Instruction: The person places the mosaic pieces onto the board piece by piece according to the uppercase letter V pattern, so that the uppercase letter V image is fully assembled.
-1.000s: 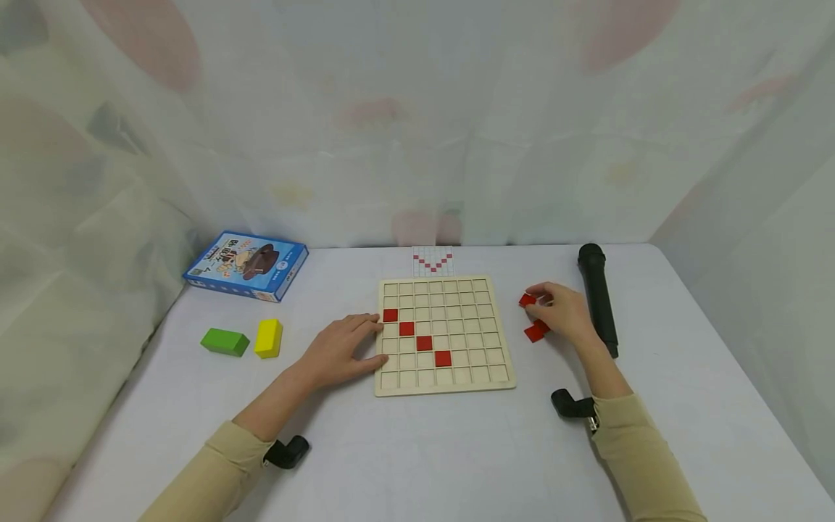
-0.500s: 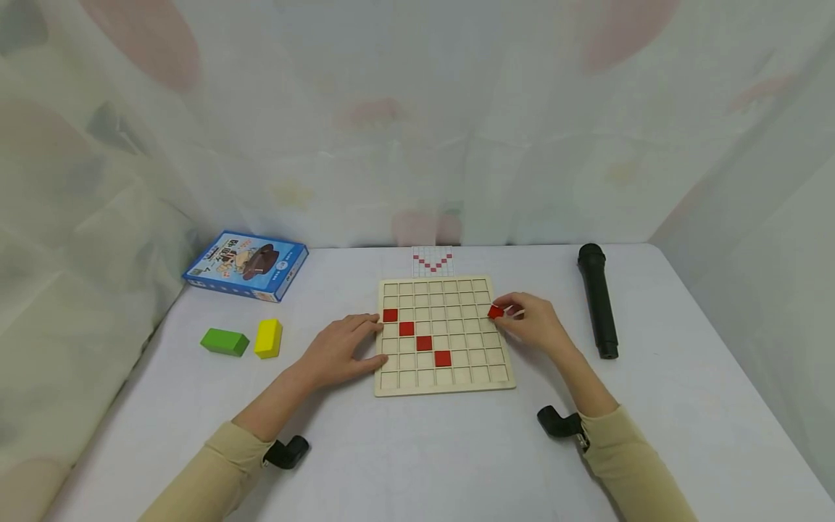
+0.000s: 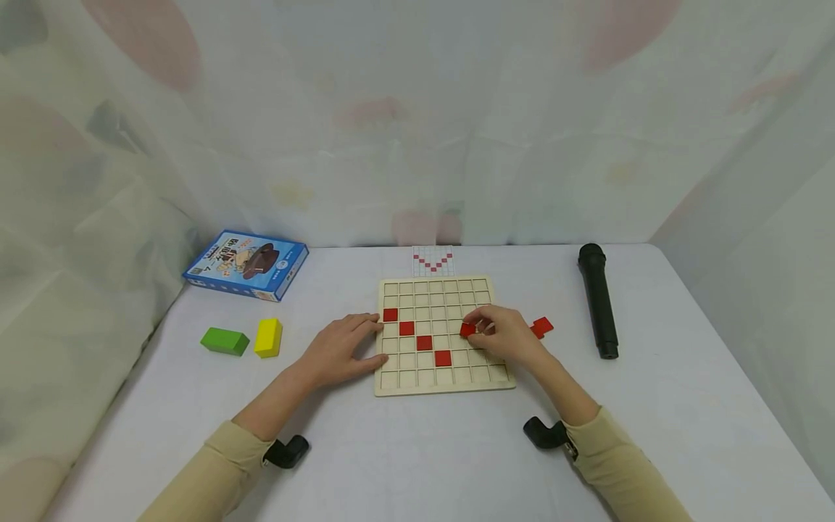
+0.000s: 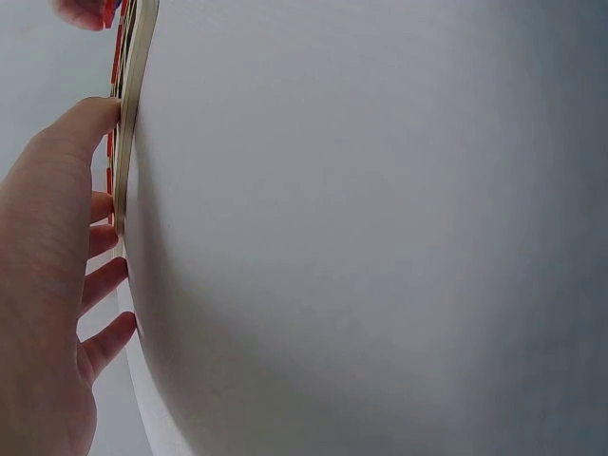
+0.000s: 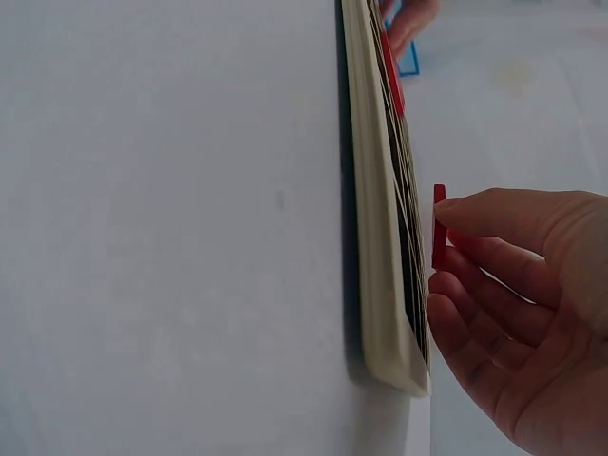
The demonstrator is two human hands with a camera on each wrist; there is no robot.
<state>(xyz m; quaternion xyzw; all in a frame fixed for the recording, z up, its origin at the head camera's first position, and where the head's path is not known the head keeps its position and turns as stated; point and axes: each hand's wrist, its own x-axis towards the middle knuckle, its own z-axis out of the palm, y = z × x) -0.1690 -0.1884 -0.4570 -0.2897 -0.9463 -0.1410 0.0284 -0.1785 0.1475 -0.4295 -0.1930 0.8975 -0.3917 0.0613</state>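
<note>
A pale wooden grid board (image 3: pixel 417 379) lies on the white table, with several red square tiles (image 3: pixel 424 343) set in a diagonal from its left side downward. My right hand (image 3: pixel 505 335) pinches another red tile (image 3: pixel 467 330) between thumb and fingers, over the right half of the board; in the right wrist view this tile (image 5: pixel 440 226) stands just off the board's surface. My left hand (image 3: pixel 339 351) rests at the board's left edge, fingers spread and thumb touching the rim; the left wrist view shows these fingers (image 4: pixel 106 280) along the edge.
Loose red tiles (image 3: pixel 543 325) lie right of the board, partly behind the right hand. Behind the board is a small pattern card (image 3: pixel 433 261). A black microphone (image 3: pixel 598 301) lies at right. At left are a blue box (image 3: pixel 246 265), a green block (image 3: pixel 225 341) and a yellow block (image 3: pixel 268 338).
My right hand has picked up a red tile from the loose ones and carried it left over the board. My left hand has stayed in place.
</note>
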